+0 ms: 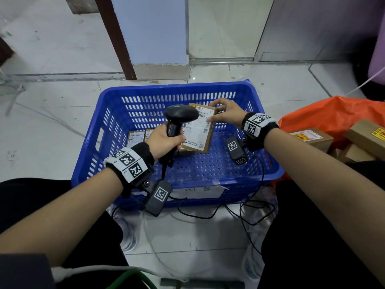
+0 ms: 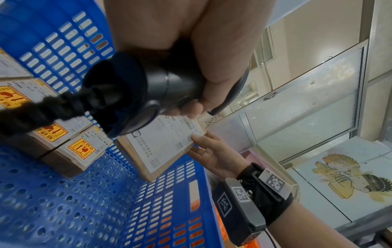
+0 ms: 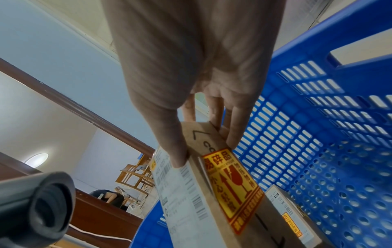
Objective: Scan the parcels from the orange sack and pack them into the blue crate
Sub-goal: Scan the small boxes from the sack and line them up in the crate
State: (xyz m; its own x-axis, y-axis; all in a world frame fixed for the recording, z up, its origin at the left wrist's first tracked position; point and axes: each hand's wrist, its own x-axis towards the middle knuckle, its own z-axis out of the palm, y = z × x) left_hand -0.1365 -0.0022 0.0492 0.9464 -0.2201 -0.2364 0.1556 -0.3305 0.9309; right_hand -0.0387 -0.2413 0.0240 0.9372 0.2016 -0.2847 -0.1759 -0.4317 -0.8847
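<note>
My left hand (image 1: 164, 140) grips a black handheld scanner (image 1: 179, 119) above the blue crate (image 1: 187, 88), its head turned toward a flat brown parcel (image 1: 199, 132). My right hand (image 1: 225, 113) pinches that parcel's top right corner, thumb on the white shipping label, fingers behind, and holds it tilted over the crate. In the right wrist view the parcel (image 3: 214, 193) shows a yellow and red fragile sticker on its side edge. Small labelled parcels (image 1: 136, 138) lie on the crate floor at the back left. The orange sack (image 1: 333, 113) lies at the right with brown parcels (image 1: 366, 138) on it.
The crate stands on a pale tiled floor between my knees. Black cables (image 1: 239, 207) trail across the floor before it. A white paper label (image 1: 200, 191) is stuck on the crate's near wall. A blue pillar (image 1: 154, 34) and a brown post (image 1: 116, 38) rise behind.
</note>
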